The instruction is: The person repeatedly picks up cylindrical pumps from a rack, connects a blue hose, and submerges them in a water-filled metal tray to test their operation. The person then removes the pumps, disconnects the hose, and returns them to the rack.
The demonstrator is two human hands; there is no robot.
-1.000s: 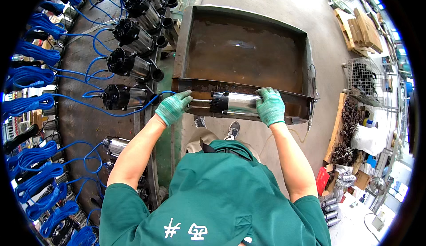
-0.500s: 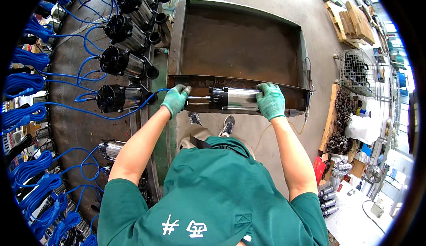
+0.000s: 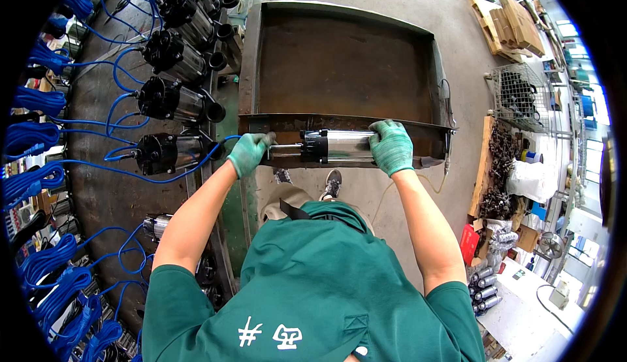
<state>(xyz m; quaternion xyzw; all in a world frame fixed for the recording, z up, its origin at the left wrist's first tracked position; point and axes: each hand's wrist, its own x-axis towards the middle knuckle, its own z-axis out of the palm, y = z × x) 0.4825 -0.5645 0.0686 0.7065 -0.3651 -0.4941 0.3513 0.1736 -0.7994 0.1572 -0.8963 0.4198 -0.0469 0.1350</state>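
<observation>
A pump motor [image 3: 346, 146] with a shiny steel cylinder and a black collar lies level on the narrow front ledge of the rusty metal tray. Thin metal rods [image 3: 285, 149] stick out of its left end. At the tips of those rods my gloved left hand [image 3: 251, 153] is closed; a blue cable [image 3: 222, 145] runs up to it from the left, its end hidden by the glove. My gloved right hand [image 3: 392, 146] wraps over the right end of the cylinder. Both gloves are green.
Finished-looking pumps [image 3: 171, 97] with black heads and blue cables stand in a row on the bench at left. The deep brown tray [image 3: 346, 68] lies beyond the ledge. A wire basket [image 3: 520, 97], pallet boards and cardboard [image 3: 519, 26] are on the right.
The whole view has shifted slightly, so things appear a little further left. Both hands keep their places at the two ends of the motor.
</observation>
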